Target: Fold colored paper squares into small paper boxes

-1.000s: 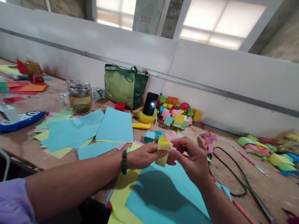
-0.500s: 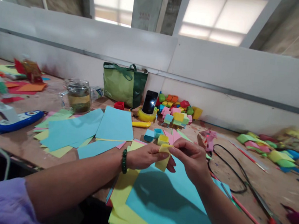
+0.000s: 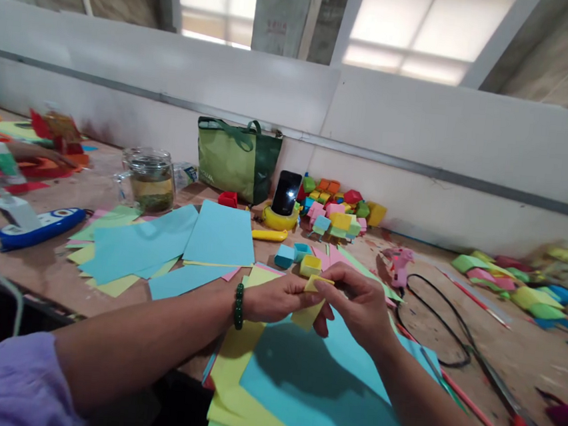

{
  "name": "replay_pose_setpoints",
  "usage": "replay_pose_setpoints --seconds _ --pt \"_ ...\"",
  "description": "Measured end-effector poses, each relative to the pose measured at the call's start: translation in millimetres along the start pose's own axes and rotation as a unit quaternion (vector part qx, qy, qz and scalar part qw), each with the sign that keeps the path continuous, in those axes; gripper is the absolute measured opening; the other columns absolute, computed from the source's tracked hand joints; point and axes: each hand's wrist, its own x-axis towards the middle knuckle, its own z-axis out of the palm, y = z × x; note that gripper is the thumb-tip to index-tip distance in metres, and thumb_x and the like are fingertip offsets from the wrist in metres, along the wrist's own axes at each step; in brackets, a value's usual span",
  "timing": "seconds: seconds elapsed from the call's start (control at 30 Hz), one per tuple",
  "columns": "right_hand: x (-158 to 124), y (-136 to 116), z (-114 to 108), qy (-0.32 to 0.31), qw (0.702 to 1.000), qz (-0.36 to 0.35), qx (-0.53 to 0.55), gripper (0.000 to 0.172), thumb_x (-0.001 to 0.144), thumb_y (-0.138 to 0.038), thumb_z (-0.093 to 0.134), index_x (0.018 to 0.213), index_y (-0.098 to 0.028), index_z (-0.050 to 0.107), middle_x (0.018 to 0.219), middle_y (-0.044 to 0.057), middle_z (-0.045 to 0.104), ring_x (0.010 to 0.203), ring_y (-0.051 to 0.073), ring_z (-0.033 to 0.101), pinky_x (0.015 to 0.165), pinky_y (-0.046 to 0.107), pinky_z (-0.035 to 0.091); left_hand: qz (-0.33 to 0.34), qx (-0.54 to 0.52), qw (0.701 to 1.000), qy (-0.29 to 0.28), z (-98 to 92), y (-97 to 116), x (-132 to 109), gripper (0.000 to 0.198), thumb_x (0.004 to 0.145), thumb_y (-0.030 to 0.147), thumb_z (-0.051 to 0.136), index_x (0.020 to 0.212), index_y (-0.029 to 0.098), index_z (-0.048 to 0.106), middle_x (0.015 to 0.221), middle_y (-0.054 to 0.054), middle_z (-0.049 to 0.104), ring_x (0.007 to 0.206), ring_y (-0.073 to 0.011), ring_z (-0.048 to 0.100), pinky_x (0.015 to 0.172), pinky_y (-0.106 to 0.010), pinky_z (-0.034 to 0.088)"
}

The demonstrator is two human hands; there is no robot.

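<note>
A folded yellow paper (image 3: 307,316) is held just above the table (image 3: 526,357), near the middle of the scene, between both hands. It is gripped from the left by the left hand (image 3: 278,297), with thumb and fingers closed on it. From the right it is pinched by the right hand (image 3: 363,306), whose fingertips are closed on its upper edge. A bead bracelet (image 3: 238,306) is worn on the left wrist.

Under the hands a blue sheet (image 3: 332,392) is spread over yellow sheets (image 3: 233,369) at the near edge. Just beyond the hands a small yellow box (image 3: 310,265) is seen, with two blue boxes (image 3: 284,256) to its left. More blue paper (image 3: 219,233) is laid further left.

Against the far wall a green bag (image 3: 236,158) is stood, with a phone (image 3: 286,193) propped to its right and a pile of coloured boxes (image 3: 339,211) beside that. A glass jar (image 3: 150,180) is placed left of the bag. To the right of the hands a pink glue gun (image 3: 399,264) and a black cable (image 3: 434,321) are found.
</note>
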Motion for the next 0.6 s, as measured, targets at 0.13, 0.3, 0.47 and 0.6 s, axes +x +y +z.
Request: replay_pose_setpoints --seconds 0.13,0.3,0.47,0.6 --pt "2.3 -3.9 0.2 0.019 0.997 -0.046 -0.064 0.02 0.08 -0.032 0.068 0.069 -0.017 0.061 0.054 -0.002 0.057 0.04 0.01 0.055 0.041 0.025 0.046 -0.021 -0.028 0.999 -0.007 0.3 -2.5 -0.6 0.056 0.09 0.061 0.039 0.094 0.012 0.066 0.076 -0.007 0.069 0.082 -0.0172 0.06 0.086 -0.03 0.044" --pt "2.4 -0.6 0.6 0.043 0.994 -0.059 -0.081 0.021 0.082 -0.033 0.066 0.07 -0.017 0.062 0.055 -0.001 0.058 0.04 0.01 0.054 0.04 0.024 0.044 -0.053 -0.048 0.997 0.007 1.4 1.0 -0.9 0.055 0.089 0.06 0.043 0.095 0.012 0.067 0.073 -0.007 0.068 0.072 -0.0149 0.059 0.073 -0.026 0.045" --pt "1.4 3.0 4.8 0.044 0.999 -0.009 -0.011 0.023 0.081 -0.036 0.067 0.071 -0.016 0.06 0.049 -0.003 0.055 0.035 0.01 0.052 0.034 0.023 0.039 -0.082 -0.105 0.991 0.006 3.4 3.2 -0.2 0.057 0.082 0.065 0.05 0.088 0.011 0.068 0.061 -0.004 0.065 0.06 -0.0126 0.057 0.062 -0.024 0.043" --pt "3.6 2.1 0.5 0.023 1.0 0.008 0.018 0.025 0.082 -0.038 0.065 0.073 -0.015 0.062 0.05 -0.004 0.055 0.037 0.009 0.051 0.037 0.023 0.041 -0.102 -0.16 0.982 0.013 3.9 0.1 -0.8 0.054 0.079 0.063 0.058 0.088 0.01 0.067 0.06 -0.003 0.063 0.055 -0.0124 0.059 0.058 -0.024 0.045"
